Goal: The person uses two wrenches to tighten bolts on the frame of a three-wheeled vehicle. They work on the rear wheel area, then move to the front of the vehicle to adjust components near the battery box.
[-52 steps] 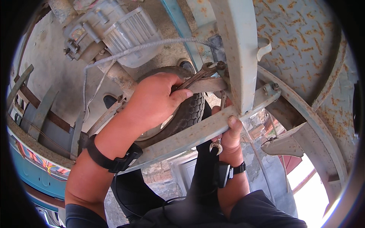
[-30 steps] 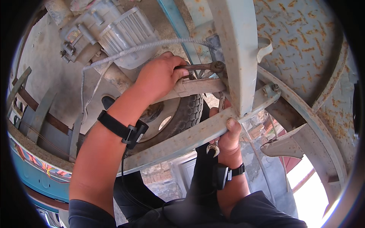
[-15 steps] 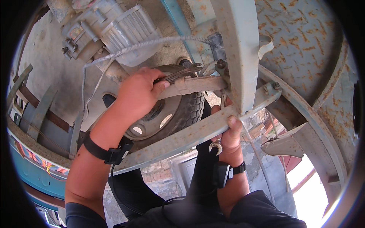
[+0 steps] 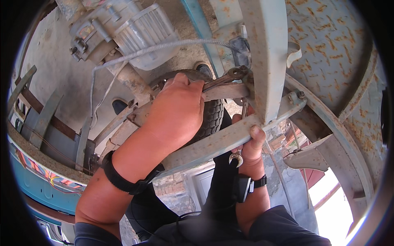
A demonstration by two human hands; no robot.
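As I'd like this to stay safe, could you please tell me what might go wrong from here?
The left hand's wrench could slip, knocking that hand against the metal bar beneath. The right hand grips a second wrench, with its thumb against the lower beam; a sudden turn might pinch it there.

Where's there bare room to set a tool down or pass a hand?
Bare: rusty plate, between upright beam and curved rim (slope unclear); concrete floor, between motor, grey hose and left-side metal ribs. Crowded: left hand and wrench by the tire; right hand and second wrench at the lower beam.
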